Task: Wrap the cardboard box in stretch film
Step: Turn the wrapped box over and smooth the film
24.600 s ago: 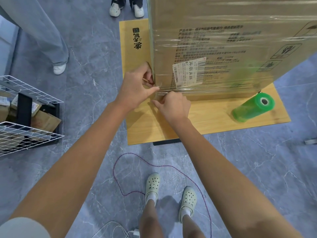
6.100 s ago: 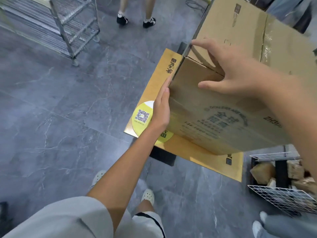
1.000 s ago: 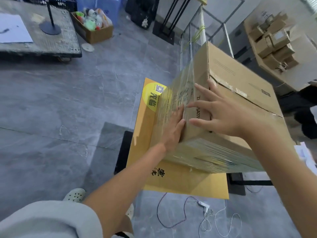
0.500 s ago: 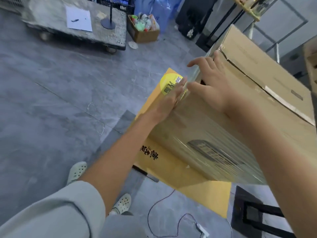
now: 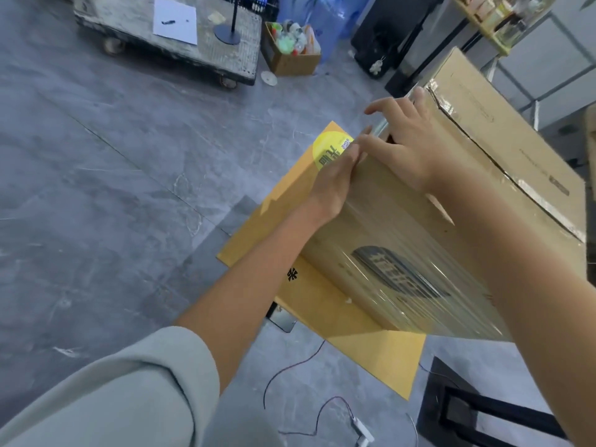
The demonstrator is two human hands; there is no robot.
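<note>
A large cardboard box (image 5: 477, 130) stands on a yellow table top (image 5: 371, 350). Clear stretch film (image 5: 419, 285) covers its near side in shiny bands. My left hand (image 5: 335, 185) lies flat against the box's left vertical corner, fingers together and pointing up, pressing on the film. My right hand (image 5: 406, 146) rests over the same corner near the top edge, with its fingers spread across the cardboard. The two thumbs almost meet at the corner. No film roll is in view.
A low wheeled cart (image 5: 180, 43) with a sheet of paper stands at the back left. Beside it sit a small carton of bottles (image 5: 292, 50) and a blue water jug (image 5: 309, 11). A thin cable (image 5: 290, 369) trails on the grey floor. A black frame (image 5: 483, 411) is at the lower right.
Both hands have slid up the box's corner from mid-height to near the top edge. My view has swung around the box, and the right fingers are now spread wider.
</note>
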